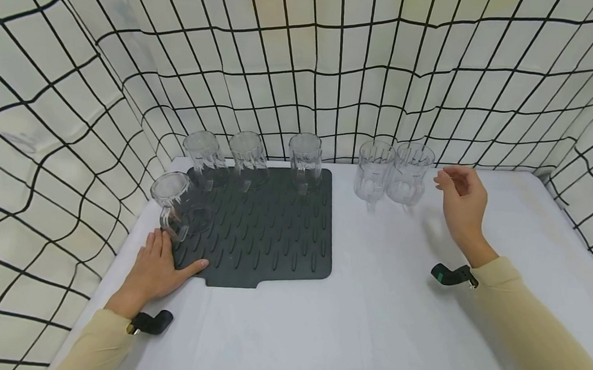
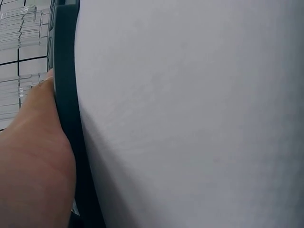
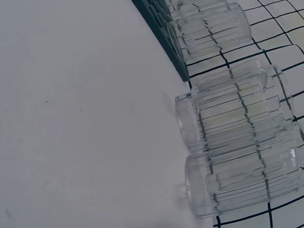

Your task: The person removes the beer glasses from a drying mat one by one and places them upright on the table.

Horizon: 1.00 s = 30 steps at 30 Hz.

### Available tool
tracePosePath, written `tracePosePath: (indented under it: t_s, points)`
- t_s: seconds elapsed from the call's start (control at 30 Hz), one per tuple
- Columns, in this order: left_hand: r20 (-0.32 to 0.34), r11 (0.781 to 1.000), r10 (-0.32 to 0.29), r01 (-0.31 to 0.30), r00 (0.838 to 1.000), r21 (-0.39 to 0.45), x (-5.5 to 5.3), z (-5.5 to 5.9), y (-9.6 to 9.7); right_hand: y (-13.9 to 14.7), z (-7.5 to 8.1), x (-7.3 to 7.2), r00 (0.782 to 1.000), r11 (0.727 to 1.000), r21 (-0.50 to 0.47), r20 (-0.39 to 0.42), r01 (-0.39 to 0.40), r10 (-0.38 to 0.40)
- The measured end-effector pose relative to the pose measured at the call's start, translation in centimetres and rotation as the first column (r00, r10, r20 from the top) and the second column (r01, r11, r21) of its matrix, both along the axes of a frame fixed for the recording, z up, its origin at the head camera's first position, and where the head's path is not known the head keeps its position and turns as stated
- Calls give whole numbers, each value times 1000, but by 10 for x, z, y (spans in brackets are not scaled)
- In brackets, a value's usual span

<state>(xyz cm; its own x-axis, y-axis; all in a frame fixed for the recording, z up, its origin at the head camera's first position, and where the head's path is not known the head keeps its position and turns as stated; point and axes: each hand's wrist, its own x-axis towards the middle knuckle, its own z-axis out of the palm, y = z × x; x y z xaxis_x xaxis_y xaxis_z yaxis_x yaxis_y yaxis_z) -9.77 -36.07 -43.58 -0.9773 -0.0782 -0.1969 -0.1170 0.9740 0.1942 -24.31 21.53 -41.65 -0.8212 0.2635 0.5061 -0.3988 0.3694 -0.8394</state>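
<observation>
My left hand (image 1: 153, 269) rests at the near left corner of a dark ribbed drying mat (image 1: 273, 229), thumb spread along its front edge. Just beyond its fingertips stands a clear glass mug (image 1: 173, 197) with its handle toward me. In the left wrist view the hand (image 2: 35, 156) lies against the mat's edge (image 2: 69, 71). To the right, my right hand (image 1: 463, 203) hovers with fingers loosely bent and nothing in them. Beside it, two glass mugs stand on the white cloth, the nearer one (image 1: 410, 172) close against the other mug (image 1: 374, 170).
Along the mat's back edge stand three more glass mugs: a left one (image 1: 207, 157), a middle one (image 1: 249, 159) and a right one (image 1: 305, 160). A black wire grid (image 1: 339, 74) backed with white sheeting encloses the white-covered table (image 1: 359, 324) at the back and sides.
</observation>
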Motion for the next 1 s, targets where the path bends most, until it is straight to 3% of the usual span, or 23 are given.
tracePosePath:
  t_s: [0.37, 0.77, 1.0]
  points:
    - [33, 1000, 1, -1, 999, -14, -2, 2, -1, -27, 20, 13, 967, 977, -47, -160, -206, 196]
    - [44, 1000, -8, 9, 999, -23, -1, 3, -2, -69, 17, 22, 915, 922, -35, -139, -387, 379]
    - [40, 1000, -3, 4, 999, -25, -2, 1, -2, -93, 15, 27, 891, 895, -34, -120, -445, 439]
